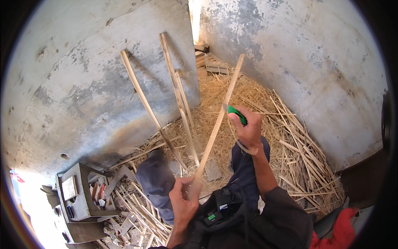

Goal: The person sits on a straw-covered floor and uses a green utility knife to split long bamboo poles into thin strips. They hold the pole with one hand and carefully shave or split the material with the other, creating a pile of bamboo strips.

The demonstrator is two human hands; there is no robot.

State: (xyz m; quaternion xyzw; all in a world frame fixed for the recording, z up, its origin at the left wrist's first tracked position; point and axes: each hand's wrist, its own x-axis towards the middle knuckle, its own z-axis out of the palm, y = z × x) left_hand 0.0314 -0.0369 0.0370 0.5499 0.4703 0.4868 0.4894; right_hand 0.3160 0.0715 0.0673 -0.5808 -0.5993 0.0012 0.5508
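Observation:
My left hand (184, 199) is closed around the near end of a long, pale bamboo-like strip (215, 130). The strip slants up and away to the right, its far end free in the air. In my right hand (249, 128) is a green-handled knife (237, 115), gripped in a closed fist. Its short blade rests against the strip a little past mid-length. A thin curled shaving (247, 149) hangs just below my right hand, near the wrist.
Long strips (143, 97) lean against the left wall (99, 79). Shavings (215, 95) cover the floor, with piled split strips (304, 155) along the right wall. A wooden box (76, 195) of odds and ends stands at left. Red cloth (342, 228) lies lower right.

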